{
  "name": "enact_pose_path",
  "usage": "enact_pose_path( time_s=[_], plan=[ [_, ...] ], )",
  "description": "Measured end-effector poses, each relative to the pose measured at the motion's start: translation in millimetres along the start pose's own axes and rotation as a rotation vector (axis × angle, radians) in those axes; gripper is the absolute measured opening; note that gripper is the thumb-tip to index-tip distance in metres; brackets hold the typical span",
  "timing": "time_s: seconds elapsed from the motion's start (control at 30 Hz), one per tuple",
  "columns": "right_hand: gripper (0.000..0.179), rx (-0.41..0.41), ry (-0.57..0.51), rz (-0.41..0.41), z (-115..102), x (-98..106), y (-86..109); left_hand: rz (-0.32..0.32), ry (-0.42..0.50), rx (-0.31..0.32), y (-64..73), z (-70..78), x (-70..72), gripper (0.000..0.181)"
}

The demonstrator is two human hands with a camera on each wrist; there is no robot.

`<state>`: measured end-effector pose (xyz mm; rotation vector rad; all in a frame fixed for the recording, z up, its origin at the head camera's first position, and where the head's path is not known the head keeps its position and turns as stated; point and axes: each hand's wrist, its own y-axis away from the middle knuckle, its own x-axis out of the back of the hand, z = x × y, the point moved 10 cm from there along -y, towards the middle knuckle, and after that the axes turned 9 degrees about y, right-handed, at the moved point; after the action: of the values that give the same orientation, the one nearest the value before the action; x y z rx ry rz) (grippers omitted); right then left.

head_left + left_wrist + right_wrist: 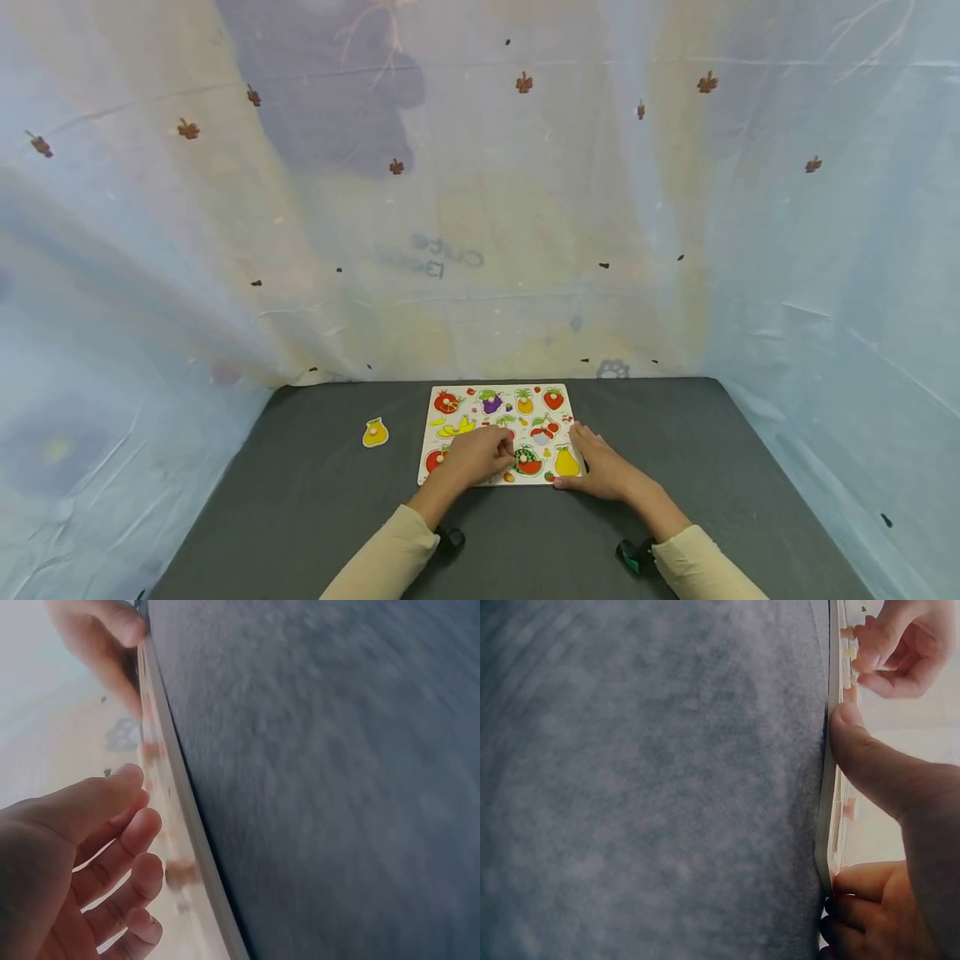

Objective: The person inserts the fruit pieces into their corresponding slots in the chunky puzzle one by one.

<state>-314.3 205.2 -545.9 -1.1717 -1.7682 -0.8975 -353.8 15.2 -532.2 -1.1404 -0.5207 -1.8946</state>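
A fruit knob puzzle board lies flat on the dark table, with pieces such as a watermelon, cherries and bananas. My left hand is over its front middle, beside the watermelon. Its fingers curl loosely, thumb and index tips close together, with no piece visible between them. Part of the board is hidden beneath that hand. My right hand holds the front right corner, thumb at the front edge and fingers along the right side. A yellow pear shape shows near that corner without a visible knob.
A loose yellow pear piece lies on the table left of the board. A patterned cloth hangs behind the table and along both sides. Dark straps sit at the wrists.
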Motion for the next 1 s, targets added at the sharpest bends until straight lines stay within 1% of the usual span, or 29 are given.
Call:
enact_pose_path(
  time_s=[0.2,0.27,0.37,0.43,0.6,0.7,0.77,1.0],
  plan=[
    [0.115,-0.002,0.011,-0.015,2,-2,-0.5,0.046,0.001,0.012,11.5,-14.1,15.8,0.013],
    [0.116,-0.002,0.010,-0.017,3,-2,-0.5,0.067,0.014,0.015,15.7,-17.9,23.9,0.012],
    [0.116,-0.001,0.009,-0.015,2,-2,0.0,0.090,0.041,0.036,22.3,-26.5,36.4,0.013],
    [0.116,-0.001,0.010,-0.013,2,-1,0.2,0.105,0.055,0.053,26.3,-33.4,44.9,0.013],
    [0.116,0.002,0.006,-0.010,-1,0,1.1,0.133,0.052,0.108,34.0,-55.1,61.5,0.012],
    [0.116,0.001,0.000,-0.012,-1,1,1.7,0.152,0.074,0.132,39.1,-66.6,71.2,0.012],
    [0.116,0.003,-0.003,-0.012,-1,1,2.1,0.161,0.087,0.149,43.0,-73.7,77.2,0.012],
    [0.116,0.016,0.000,-0.003,-1,-1,1.9,0.194,0.078,0.202,59.9,-99.3,94.1,0.013]
  ],
)
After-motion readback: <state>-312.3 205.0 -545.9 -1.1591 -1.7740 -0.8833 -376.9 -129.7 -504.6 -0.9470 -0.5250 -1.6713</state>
